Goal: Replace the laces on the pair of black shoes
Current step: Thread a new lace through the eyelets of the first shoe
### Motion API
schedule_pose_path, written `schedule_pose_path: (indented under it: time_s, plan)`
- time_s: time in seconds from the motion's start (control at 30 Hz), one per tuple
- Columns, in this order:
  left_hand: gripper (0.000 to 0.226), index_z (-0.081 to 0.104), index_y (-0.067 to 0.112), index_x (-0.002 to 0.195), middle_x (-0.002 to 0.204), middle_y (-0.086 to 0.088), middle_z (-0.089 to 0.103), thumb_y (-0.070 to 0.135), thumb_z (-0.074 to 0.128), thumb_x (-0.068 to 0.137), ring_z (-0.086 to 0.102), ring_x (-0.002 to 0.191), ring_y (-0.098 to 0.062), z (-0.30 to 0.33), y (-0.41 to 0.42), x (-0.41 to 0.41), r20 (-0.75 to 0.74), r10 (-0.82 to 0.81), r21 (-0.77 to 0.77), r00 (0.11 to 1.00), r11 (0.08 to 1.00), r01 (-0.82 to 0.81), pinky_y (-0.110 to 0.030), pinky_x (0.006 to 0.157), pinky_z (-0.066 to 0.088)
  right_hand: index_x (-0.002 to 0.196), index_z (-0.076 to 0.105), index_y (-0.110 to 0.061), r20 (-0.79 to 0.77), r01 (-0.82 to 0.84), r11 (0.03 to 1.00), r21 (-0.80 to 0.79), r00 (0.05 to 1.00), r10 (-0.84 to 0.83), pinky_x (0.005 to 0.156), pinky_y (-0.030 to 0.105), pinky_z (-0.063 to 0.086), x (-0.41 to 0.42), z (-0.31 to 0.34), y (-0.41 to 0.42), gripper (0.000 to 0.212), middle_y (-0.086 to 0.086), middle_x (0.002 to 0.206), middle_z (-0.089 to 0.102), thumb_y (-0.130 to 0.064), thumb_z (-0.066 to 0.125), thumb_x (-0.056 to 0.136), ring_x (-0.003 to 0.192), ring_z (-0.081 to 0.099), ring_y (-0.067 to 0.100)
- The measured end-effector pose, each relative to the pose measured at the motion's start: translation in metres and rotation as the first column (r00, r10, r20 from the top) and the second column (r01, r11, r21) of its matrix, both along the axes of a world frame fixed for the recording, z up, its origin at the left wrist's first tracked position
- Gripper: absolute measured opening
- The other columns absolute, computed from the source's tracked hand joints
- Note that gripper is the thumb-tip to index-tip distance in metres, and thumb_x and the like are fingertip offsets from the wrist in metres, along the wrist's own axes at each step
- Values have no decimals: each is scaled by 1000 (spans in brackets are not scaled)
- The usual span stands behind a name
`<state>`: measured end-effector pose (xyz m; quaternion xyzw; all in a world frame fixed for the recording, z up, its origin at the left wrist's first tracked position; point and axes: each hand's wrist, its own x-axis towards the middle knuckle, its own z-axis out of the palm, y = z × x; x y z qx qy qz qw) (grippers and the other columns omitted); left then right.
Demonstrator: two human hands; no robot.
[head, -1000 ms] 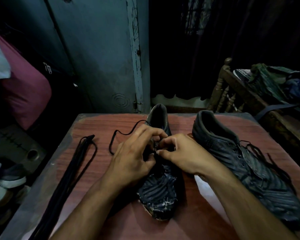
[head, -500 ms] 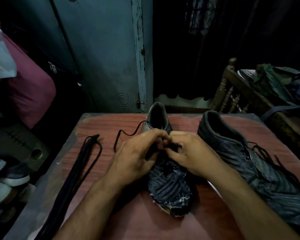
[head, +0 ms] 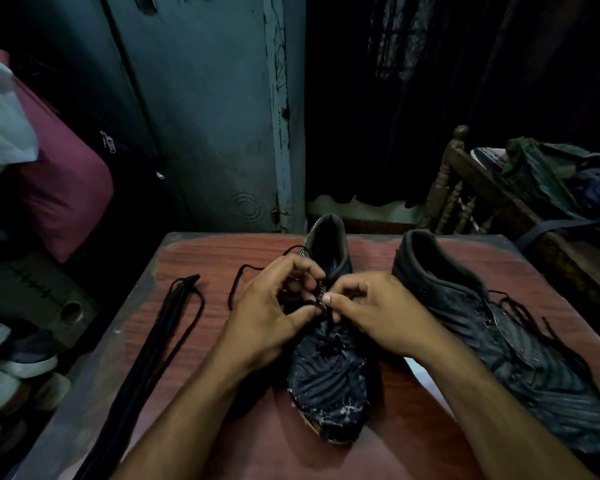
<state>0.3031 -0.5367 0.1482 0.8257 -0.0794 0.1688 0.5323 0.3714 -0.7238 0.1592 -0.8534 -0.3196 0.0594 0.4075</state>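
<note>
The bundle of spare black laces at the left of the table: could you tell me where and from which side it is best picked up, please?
Probably at the far, looped end of the bundle of spare laces, coming from above with the left hand. There the strands splay into a loop on the table, so fingers could hook under them. The near stretch runs straight toward the table's front edge, packed flat, offering less to pinch.

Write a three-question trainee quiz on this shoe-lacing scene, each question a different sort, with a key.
1. True or false: both hands work at the middle shoe.
2. Where does the spare lace bundle lie? A) left of the middle shoe B) inside the right shoe C) on the chair
3. Fill in: the shoes stand on a reddish ___.

Key: 1 true; 2 A; 3 table.
</note>
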Motion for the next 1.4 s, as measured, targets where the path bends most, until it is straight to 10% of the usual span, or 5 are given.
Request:
schedule_pose_path:
  time_s: [0.4, 0.93, 1.1, 1.4]
  plan:
    - [34, 66, 35, 105, 91, 18, 68, 13, 81, 83, 66, 85, -4, 2, -7, -4, 39, 112, 222, 993, 968, -118, -16, 73, 47, 87, 73, -29, 113, -23, 996, -84, 993, 32, 58, 20, 42, -3, 7, -2, 7, -16, 67, 63, -25, 69, 90, 61, 56, 2]
    - [36, 64, 28, 104, 89, 4, 67, 1, 68, 80, 65, 81, -12, 2, -11, -3, -61, 7, -133, 998, 991, -15, -30, 75, 53, 77, 60, -26, 282, -50, 998, 34, 959, 38, 54, 21, 42, -6, 2, 0, 17, -15, 75, 57, -15, 72, 80, 56, 56, 11]
    - [49, 64, 33, 105, 91, 10, 64, -11, 68, 83, 63, 85, -7, 3, -10, -5, -68, -28, -120, 997, 993, 19, -21, 79, 51, 79, 65, -28, 22, 7, 999, 48, 1000, -8, 51, 37, 47, -5, 2, -2, 15, 8, 56, 61, -16, 73, 84, 49, 60, 25]
    - [57, 61, 40, 110, 101, 7, 59, -8, 70, 80, 64, 89, -15, 3, -14, -7, 25, 28, 63, 999, 998, -29, -17, 78, 51, 82, 73, -16, -282, 54, 992, 117, 959, -19, 57, 26, 43, -6, 10, -2, 8, 12, 65, 70, -16, 79, 88, 53, 60, 13]
